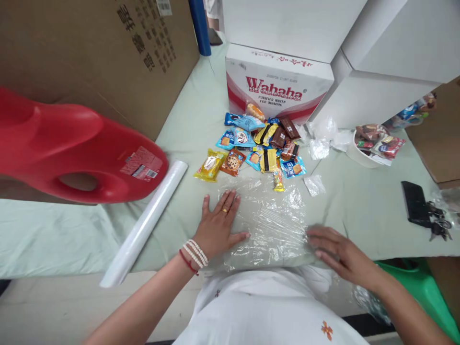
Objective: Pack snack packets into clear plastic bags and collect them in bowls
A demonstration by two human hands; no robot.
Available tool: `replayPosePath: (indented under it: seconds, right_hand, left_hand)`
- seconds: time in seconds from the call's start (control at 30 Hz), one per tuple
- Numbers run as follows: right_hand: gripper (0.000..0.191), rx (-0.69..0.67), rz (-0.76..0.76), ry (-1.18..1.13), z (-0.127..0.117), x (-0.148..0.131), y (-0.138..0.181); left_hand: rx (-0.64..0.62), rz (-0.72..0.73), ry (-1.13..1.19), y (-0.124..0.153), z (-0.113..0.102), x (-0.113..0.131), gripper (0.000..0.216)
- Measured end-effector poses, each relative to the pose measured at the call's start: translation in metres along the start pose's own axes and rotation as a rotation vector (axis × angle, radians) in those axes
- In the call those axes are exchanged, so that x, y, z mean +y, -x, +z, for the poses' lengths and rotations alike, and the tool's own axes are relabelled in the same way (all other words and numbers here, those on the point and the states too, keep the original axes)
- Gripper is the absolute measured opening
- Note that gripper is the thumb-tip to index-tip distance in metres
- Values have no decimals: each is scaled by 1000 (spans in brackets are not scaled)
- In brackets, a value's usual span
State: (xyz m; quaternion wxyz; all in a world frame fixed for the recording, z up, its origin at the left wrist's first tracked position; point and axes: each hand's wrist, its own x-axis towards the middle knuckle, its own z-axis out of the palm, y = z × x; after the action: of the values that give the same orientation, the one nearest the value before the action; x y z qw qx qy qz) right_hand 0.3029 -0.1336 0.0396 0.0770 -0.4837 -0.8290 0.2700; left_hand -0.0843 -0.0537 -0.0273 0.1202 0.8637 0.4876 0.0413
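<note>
A crinkled sheet of clear plastic film lies on the cloth-covered table before me. Flat on its left side rests my left hand, fingers stretched out, with a ring and bracelets on it. At the film's right edge is my right hand, slightly blurred, its fingers extended and nothing visible in them. Just beyond the film sits a pile of small wrapped snacks in blue, yellow and brown. A yellow snack packet is at the pile's left end. Left of my left hand lies a roll of plastic film.
A red plastic jug and a large cardboard box stand left. Behind the snacks is a Wahaha water carton. On the right are a white tub of snacks, a black wallet-like item with keys, and a green stool.
</note>
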Motion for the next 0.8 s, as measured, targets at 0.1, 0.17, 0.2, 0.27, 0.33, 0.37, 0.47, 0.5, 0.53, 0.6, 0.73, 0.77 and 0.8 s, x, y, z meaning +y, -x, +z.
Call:
replayPosePath:
  seconds: [0.1, 0.17, 0.2, 0.27, 0.33, 0.37, 0.47, 0.5, 0.53, 0.6, 0.73, 0.77, 0.8]
  right_hand:
    - [37, 126, -60, 66, -21, -16, -76]
    - [37, 115, -167, 128, -22, -35, -145]
    - [39, 110, -235, 166, -19, -46, -180]
    - [44, 140, -369, 260, -7, -67, -248]
    - [40, 158, -484, 359, 7, -84, -304]
    - [38, 122, -521, 408, 13, -89, -325]
    - [33, 69, -551, 472, 21, -94, -356]
    - [32, 89, -531, 447, 19, -93, -355]
    - [33, 125, -496, 392, 14, -91, -350]
    - [36, 201, -400, 206, -1, -83, -326]
    - [42, 20, -285, -175, -35, -56, -256]
    - [41, -91, -268, -219, -38, -49, -240]
    - [40, -186, -246, -234, -39, -44, -225]
  left_hand:
    - [2, 3, 1, 0, -1, 0, 100]
    - [11, 8, -4, -1, -1, 0, 99]
    - [17, 8, -7, -1, -1, 0, 98]
    - [27, 7, -15, -1, 0, -1, 98]
    - [36, 10, -21, -1, 2, -2, 99]
    - [38, 12, -23, -1, 3, -3, 98]
    - [41, 16, -22, -1, 4, -4, 95]
    - [41, 14, -18, -2, 4, -4, 95]
    - [41, 12, -12, -2, 4, -4, 94]
    - [37, 8, 4, -1, 3, -3, 95]
    - [26, 5, 30, -1, 1, -1, 96]
    - [25, 5, 32, -1, 0, -1, 97]
    - [25, 6, 31, -1, 0, -1, 97]
